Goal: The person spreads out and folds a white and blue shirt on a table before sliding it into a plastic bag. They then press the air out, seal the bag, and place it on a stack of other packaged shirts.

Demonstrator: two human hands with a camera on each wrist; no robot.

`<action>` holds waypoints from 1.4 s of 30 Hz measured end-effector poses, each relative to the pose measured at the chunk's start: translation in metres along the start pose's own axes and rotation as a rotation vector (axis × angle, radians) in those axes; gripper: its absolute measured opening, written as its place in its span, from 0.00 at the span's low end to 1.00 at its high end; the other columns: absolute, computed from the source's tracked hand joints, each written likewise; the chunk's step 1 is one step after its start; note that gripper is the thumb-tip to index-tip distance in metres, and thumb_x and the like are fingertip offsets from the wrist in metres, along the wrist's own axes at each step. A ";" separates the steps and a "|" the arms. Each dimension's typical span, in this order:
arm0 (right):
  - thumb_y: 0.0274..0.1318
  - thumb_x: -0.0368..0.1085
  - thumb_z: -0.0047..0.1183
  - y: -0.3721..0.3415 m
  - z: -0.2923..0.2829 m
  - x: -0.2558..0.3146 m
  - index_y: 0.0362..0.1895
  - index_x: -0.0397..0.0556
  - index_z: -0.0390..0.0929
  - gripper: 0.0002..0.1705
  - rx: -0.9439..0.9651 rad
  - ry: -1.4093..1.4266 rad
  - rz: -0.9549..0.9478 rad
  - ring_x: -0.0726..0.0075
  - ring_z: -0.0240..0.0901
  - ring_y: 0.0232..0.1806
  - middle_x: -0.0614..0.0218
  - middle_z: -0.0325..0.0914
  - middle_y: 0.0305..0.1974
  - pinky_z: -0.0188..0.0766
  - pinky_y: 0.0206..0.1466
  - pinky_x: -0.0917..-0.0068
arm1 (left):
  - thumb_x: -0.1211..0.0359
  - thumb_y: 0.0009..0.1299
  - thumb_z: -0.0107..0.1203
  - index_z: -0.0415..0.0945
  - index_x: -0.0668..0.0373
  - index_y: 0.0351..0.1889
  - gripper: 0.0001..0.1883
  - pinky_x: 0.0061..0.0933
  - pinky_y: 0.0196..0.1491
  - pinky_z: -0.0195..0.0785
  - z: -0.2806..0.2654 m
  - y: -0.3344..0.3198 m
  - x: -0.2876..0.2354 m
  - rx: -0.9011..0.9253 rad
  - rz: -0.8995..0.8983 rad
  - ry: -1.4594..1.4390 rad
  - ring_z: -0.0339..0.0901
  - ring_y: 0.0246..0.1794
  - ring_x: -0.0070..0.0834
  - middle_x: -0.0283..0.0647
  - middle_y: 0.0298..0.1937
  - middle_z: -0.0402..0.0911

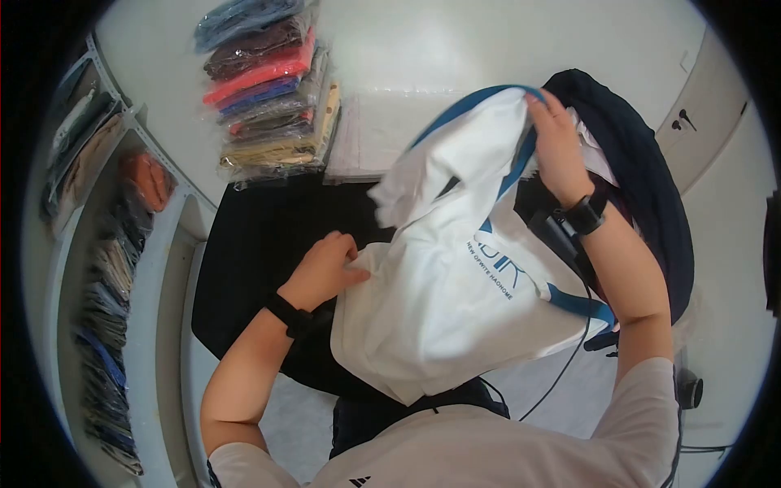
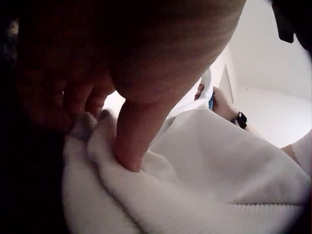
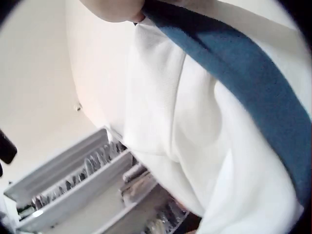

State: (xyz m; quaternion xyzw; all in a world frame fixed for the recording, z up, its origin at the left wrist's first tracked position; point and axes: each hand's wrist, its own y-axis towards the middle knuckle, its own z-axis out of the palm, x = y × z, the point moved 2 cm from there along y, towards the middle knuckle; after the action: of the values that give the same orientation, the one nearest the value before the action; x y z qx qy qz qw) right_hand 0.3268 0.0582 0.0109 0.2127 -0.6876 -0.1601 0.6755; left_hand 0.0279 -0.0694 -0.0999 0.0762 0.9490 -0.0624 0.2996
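At nine o'clock, the left hand [image 1: 321, 268] is pinching the edge of a white printed shirt [image 1: 415, 313], centred over the black worktop [image 1: 264, 236], while at one o'clock the right hand [image 1: 560, 150] is pinching its blue trim [image 3: 239, 73] aloft. Spreading is apparently proceeding, the folds calling for even tension next.

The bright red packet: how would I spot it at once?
Beyond the black work surface stands a stack of bagged clothes. The bright red packet lies between a dark brown one and a blue one; it is far brighter than both.
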 end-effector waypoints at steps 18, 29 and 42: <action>0.61 0.36 0.40 0.148 -0.055 -0.012 0.52 0.43 0.70 0.17 -0.268 -0.047 -0.227 0.67 0.69 0.43 0.64 0.74 0.42 0.66 0.49 0.73 | 0.68 0.62 0.54 0.73 0.67 0.34 0.10 0.44 0.42 0.65 -0.081 0.063 0.020 -0.617 0.017 0.217 0.73 0.39 0.52 0.55 0.34 0.76; 0.58 0.40 0.49 0.071 -0.064 -0.080 0.56 0.46 0.70 0.22 0.461 -0.747 0.316 0.67 0.64 0.54 0.62 0.73 0.51 0.60 0.57 0.73 | 0.66 0.59 0.60 0.73 0.65 0.41 0.16 0.38 0.42 0.68 -0.041 0.045 0.044 -0.639 0.099 0.245 0.75 0.37 0.44 0.49 0.38 0.76; 0.53 0.36 0.56 -0.237 -0.180 -0.007 0.60 0.46 0.65 0.29 0.163 -0.826 0.451 0.58 0.66 0.57 0.52 0.70 0.54 0.58 0.62 0.70 | 0.73 0.64 0.55 0.72 0.64 0.50 0.16 0.26 0.50 0.67 0.080 -0.173 0.009 -0.111 -0.274 -0.727 0.74 0.48 0.25 0.41 0.47 0.77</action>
State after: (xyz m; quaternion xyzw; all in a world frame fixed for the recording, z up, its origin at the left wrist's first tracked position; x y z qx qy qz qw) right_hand 0.5240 -0.1295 -0.1085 0.0290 -0.9379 -0.0261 0.3448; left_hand 0.0343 -0.2515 -0.1576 -0.0945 0.7842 -0.0736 0.6088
